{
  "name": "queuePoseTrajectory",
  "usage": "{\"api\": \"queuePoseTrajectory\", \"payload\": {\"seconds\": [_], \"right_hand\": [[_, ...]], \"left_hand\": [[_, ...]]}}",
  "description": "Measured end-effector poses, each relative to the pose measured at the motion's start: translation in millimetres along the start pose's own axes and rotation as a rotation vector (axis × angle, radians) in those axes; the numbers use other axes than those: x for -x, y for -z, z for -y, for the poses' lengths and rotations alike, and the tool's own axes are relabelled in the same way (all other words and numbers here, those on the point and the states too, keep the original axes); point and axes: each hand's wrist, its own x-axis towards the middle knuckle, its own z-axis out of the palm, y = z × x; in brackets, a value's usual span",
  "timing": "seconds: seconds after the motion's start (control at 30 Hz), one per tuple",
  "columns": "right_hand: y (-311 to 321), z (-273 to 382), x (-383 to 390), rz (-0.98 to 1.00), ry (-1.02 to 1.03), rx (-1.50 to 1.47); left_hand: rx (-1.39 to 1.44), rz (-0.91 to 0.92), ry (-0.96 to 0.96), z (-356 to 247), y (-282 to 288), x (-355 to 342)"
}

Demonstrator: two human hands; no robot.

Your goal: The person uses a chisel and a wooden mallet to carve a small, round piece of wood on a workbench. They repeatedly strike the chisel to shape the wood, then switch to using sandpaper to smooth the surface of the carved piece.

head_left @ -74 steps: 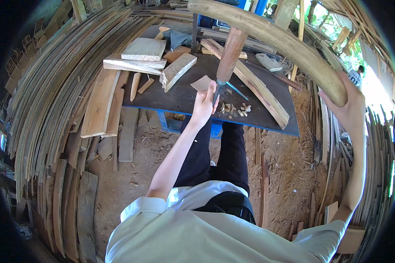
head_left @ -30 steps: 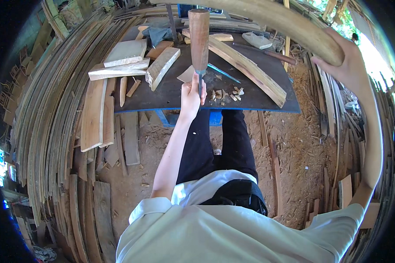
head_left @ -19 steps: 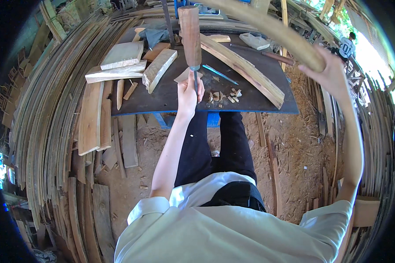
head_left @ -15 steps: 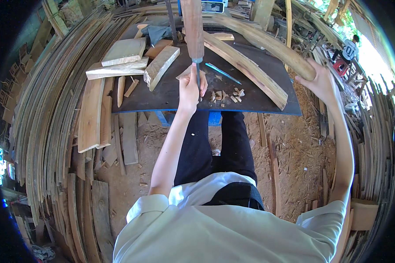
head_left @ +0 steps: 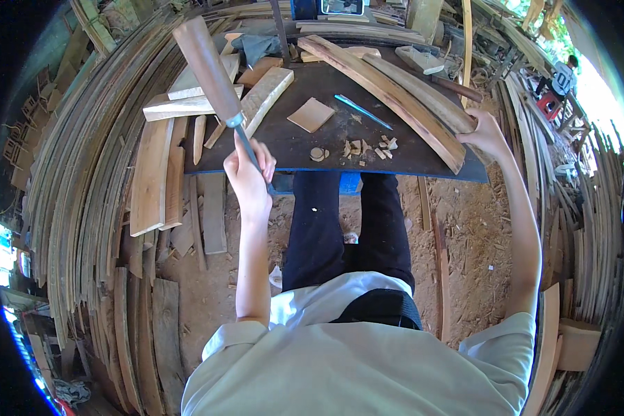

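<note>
Gripping brown-wood-handled steel chisel [head_left: 218,87] in left hand [head_left: 249,172], pale rounded wooden club [head_left: 426,93] in right hand [head_left: 489,135].
Holding club alongside long tan plank [head_left: 388,93] on dark, blue-edged surface [head_left: 295,146].

I see the left fingers [head_left: 263,158] wrapped around the chisel [head_left: 211,73], which tilts left. The right fingers [head_left: 479,123] grip the club [head_left: 426,96] beside the curved plank [head_left: 385,97]. A brown square [head_left: 311,115], a blue stick [head_left: 362,111] and chips [head_left: 356,147] lie on the desk [head_left: 284,149].
</note>
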Motion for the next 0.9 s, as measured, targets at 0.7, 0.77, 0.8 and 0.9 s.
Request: {"api": "queuePoseTrajectory", "payload": {"seconds": [0.7, 0.77, 0.8, 0.9], "right_hand": [[-25, 162, 52, 0.103, 0.582, -1.238], [-27, 182, 65, 0.119, 0.33, -1.614], [-24, 188, 63, 0.125, 0.326, -1.609], [-15, 211, 58, 0.026, 0.417, -1.586]], "left_hand": [[-0.383, 0.148, 0.045, 51, -110, 80], [-0.527, 0.175, -0.123, 49, -117, 80], [-0.52, 0.239, -0.059, 42, -116, 82], [-0.596, 0.223, -0.372, 29, -92, 64]]}}
